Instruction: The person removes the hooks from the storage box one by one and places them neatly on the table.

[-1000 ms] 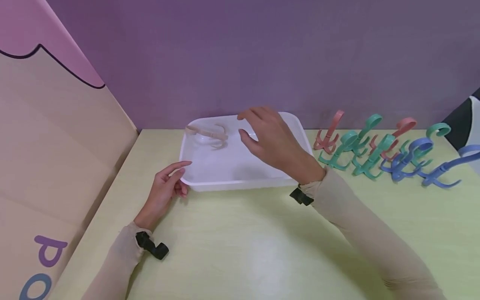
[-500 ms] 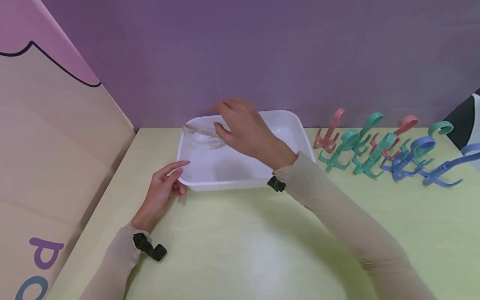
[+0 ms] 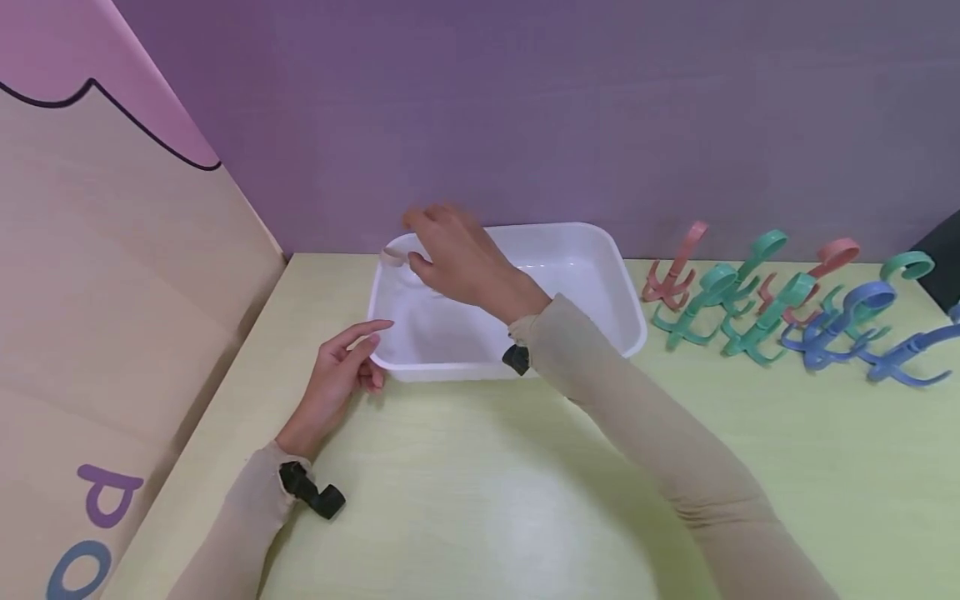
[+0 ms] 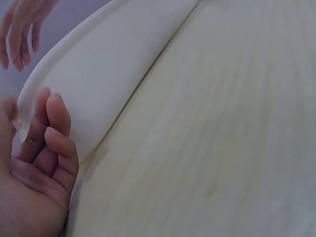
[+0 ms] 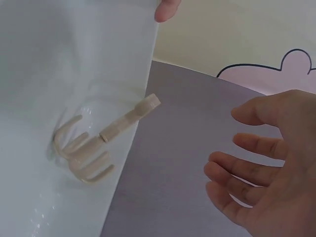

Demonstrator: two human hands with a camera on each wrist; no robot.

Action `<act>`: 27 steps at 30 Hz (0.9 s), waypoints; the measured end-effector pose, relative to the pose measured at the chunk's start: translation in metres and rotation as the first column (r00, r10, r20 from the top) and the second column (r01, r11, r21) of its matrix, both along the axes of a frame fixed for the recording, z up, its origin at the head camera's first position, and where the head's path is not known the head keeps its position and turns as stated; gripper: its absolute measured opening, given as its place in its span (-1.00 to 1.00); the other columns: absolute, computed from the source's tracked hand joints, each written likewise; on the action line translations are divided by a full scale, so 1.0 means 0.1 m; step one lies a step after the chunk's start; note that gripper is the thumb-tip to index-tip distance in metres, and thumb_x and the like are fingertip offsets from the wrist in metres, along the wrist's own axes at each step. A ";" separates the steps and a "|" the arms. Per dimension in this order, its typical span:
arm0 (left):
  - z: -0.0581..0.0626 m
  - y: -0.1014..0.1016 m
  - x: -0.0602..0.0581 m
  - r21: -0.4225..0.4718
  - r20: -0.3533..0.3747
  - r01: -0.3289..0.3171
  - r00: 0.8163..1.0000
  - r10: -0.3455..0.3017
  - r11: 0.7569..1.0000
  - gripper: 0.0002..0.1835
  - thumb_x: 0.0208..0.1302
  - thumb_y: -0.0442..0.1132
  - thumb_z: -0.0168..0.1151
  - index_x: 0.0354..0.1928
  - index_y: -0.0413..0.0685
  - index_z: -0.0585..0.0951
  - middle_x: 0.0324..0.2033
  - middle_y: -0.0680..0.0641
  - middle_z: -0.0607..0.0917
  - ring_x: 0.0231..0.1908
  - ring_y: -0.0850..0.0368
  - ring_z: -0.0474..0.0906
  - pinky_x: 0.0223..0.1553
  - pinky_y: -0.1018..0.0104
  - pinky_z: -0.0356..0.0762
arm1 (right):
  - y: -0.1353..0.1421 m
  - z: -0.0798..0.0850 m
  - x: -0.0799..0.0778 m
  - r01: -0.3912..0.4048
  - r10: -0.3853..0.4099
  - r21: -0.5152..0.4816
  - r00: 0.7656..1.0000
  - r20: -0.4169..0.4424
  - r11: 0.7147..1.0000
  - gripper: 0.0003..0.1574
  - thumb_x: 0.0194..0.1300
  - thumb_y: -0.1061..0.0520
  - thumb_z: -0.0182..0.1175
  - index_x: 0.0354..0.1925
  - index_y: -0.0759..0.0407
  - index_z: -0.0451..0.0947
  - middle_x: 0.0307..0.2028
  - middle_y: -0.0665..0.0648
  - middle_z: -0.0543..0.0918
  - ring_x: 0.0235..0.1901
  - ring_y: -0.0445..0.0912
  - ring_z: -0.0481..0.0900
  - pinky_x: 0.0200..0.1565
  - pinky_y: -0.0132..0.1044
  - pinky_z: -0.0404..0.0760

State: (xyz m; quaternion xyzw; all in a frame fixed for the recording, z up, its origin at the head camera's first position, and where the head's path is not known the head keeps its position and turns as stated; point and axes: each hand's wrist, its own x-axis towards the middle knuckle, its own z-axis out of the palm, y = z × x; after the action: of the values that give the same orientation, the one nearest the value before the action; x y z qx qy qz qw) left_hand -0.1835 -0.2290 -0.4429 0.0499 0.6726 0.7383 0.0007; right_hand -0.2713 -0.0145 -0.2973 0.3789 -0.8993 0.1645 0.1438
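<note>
A beige claw hook [image 5: 118, 127] with several curved prongs lies in the white tray [image 3: 480, 372], its neck reaching across the rim in the right wrist view. In the head view only its curled end [image 3: 392, 257] shows beside my right hand [image 3: 459, 258], which hides the rest. That hand [image 5: 261, 163] hovers over the tray's back left part with loosely bent fingers and holds nothing. My left hand [image 3: 337, 379] touches the tray's front left corner, index finger and thumb at the rim. In the left wrist view its other fingers [image 4: 59, 143] bend loosely outside the tray wall.
Several claw hooks stand at the right of the table [image 3: 465, 500]: red [image 3: 678, 271], green [image 3: 701, 308] and blue [image 3: 840, 325]. A purple panel [image 3: 525, 117] rises right behind the tray, and a printed panel [image 3: 112, 292] borders the left side.
My right hand has moved left across the tray, over the beige claw hook. The left hand stays at the tray corner. The head view has shifted slightly.
</note>
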 end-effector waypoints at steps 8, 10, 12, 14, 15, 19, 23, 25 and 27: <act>0.01 0.03 -0.01 -0.009 -0.002 0.019 1.000 -0.019 1.000 -0.62 0.47 -0.13 0.17 0.21 -0.14 0.58 -0.71 -0.06 0.58 -0.70 0.18 0.51 -0.60 0.35 0.60 | -0.22 -0.14 -0.16 0.013 -0.006 -0.055 0.991 0.132 0.998 -0.51 0.38 0.15 0.18 0.23 0.26 0.45 0.05 0.20 0.64 0.00 0.05 0.56 0.14 -0.16 0.48; 0.02 0.04 0.00 -0.003 0.000 0.027 1.000 -0.027 1.000 -0.63 0.48 -0.14 0.16 0.21 -0.13 0.59 -0.72 -0.05 0.58 -0.70 0.18 0.51 -0.60 0.36 0.59 | -0.29 -0.17 -0.17 0.006 0.008 -0.074 0.982 0.189 0.997 -0.48 0.37 0.17 0.18 0.26 0.25 0.43 0.07 0.19 0.63 0.00 0.02 0.55 0.13 -0.19 0.49; 0.02 0.06 0.00 0.004 0.003 0.037 0.999 -0.037 0.999 -0.64 0.49 -0.16 0.15 0.21 -0.15 0.58 -0.72 -0.04 0.58 -0.70 0.19 0.52 -0.60 0.36 0.60 | -0.36 -0.19 -0.16 -0.002 0.018 -0.065 0.969 0.245 0.998 -0.45 0.37 0.16 0.17 0.30 0.21 0.40 0.07 0.16 0.62 0.00 -0.01 0.53 0.09 -0.22 0.50; 0.02 0.07 0.01 0.011 0.003 0.048 0.999 -0.048 0.999 -0.64 0.50 -0.17 0.13 0.22 -0.17 0.57 -0.71 -0.03 0.59 -0.70 0.21 0.52 -0.59 0.38 0.60 | -0.42 -0.20 -0.13 -0.007 0.016 -0.031 0.957 0.290 0.999 -0.40 0.38 0.15 0.16 0.34 0.15 0.36 0.07 0.13 0.59 -0.01 -0.04 0.50 0.03 -0.25 0.51; 0.02 0.08 0.01 0.016 0.002 0.054 0.999 -0.054 0.998 -0.63 0.50 -0.18 0.13 0.23 -0.17 0.56 -0.71 -0.03 0.59 -0.70 0.21 0.52 -0.59 0.38 0.60 | -0.44 -0.20 -0.12 -0.005 0.008 -0.010 0.955 0.298 1.000 -0.39 0.37 0.15 0.15 0.36 0.12 0.34 0.06 0.13 0.58 -0.01 -0.05 0.49 0.00 -0.24 0.52; 0.03 0.11 0.02 0.022 -0.005 0.055 0.998 -0.055 0.998 -0.62 0.48 -0.15 0.16 0.23 -0.18 0.56 -0.71 -0.04 0.59 -0.70 0.20 0.52 -0.59 0.36 0.61 | -0.50 -0.21 -0.10 0.066 -0.091 0.111 0.966 0.242 0.992 -0.35 0.39 0.12 0.14 0.40 0.02 0.29 0.09 0.13 0.54 0.03 0.00 0.46 -0.03 -0.18 0.54; 0.03 0.08 0.04 0.023 -0.013 0.039 0.999 -0.039 0.999 -0.63 0.48 -0.16 0.16 0.21 -0.16 0.58 -0.71 -0.05 0.58 -0.70 0.19 0.51 -0.61 0.36 0.60 | -0.57 -0.23 -0.13 0.136 -0.191 0.221 0.949 0.250 0.966 -0.26 0.42 0.11 0.09 0.49 -0.05 0.16 0.31 0.22 0.39 0.24 0.12 0.33 0.17 -0.04 0.48; 0.03 0.06 0.06 0.025 -0.015 0.044 0.999 -0.044 0.999 -0.63 0.49 -0.18 0.15 0.22 -0.17 0.57 -0.71 -0.05 0.58 -0.70 0.19 0.52 -0.60 0.37 0.61 | -0.60 -0.24 -0.14 0.142 -0.215 0.254 0.932 0.290 0.957 -0.24 0.43 0.12 0.06 0.51 -0.05 0.11 0.38 0.23 0.31 0.30 0.15 0.29 0.22 -0.01 0.45; 0.02 0.05 0.06 0.021 -0.012 0.048 0.999 -0.048 0.999 -0.63 0.49 -0.18 0.14 0.23 -0.19 0.56 -0.71 -0.04 0.59 -0.69 0.20 0.52 -0.59 0.37 0.60 | -0.61 -0.27 -0.16 0.132 -0.221 0.265 0.914 0.339 0.955 -0.22 0.42 0.14 0.03 0.53 -0.04 0.09 0.39 0.23 0.31 0.30 0.14 0.31 0.21 -0.04 0.46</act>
State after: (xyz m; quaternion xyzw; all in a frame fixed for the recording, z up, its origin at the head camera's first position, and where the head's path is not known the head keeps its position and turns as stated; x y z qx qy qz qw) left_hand -0.1770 -0.2240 -0.4409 0.0701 0.6634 0.7448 0.0142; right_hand -0.2875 -0.0751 -0.3238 0.2728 -0.9540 0.1100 -0.0577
